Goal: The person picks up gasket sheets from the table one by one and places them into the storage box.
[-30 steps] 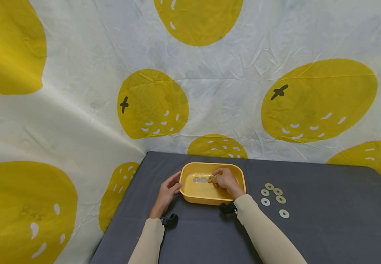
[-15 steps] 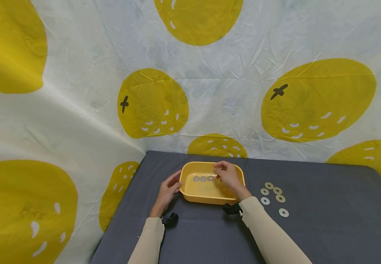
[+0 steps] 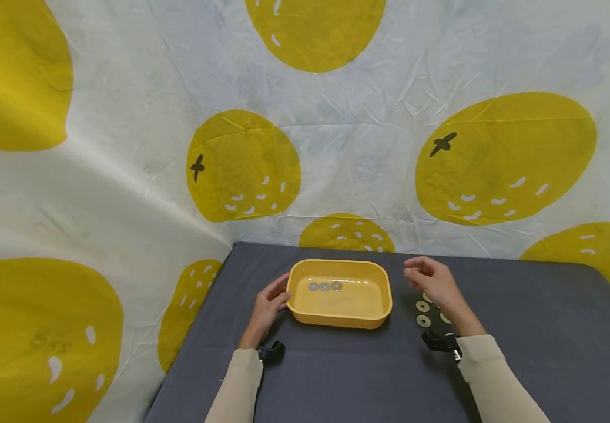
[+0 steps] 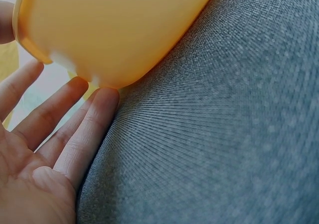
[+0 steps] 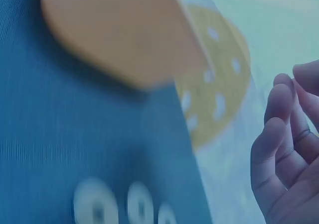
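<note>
Left hand point(image 3: 269, 306) seems to brace yellow tray point(image 3: 347, 302)

Fairly straight fingers touch its left end, probably against sliding. Three rings point(image 3: 321, 286) lie inside in a row, perhaps so each shows. The right hand point(image 3: 439, 288), grip loosely bent and seemingly holding nothing, hangs near loose rings point(image 3: 419, 321) on the surface point(image 3: 347, 364), likely placed for reach

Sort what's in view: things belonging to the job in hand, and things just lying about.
Apparently part of the job:
yellow tray, touched by the left hand
three washers, in a row inside it
loose washers, outside it near the right hand

Not part of it, surroundings rather than strays:
dark cloth
fruit-print backdrop
black wrist gear
</note>
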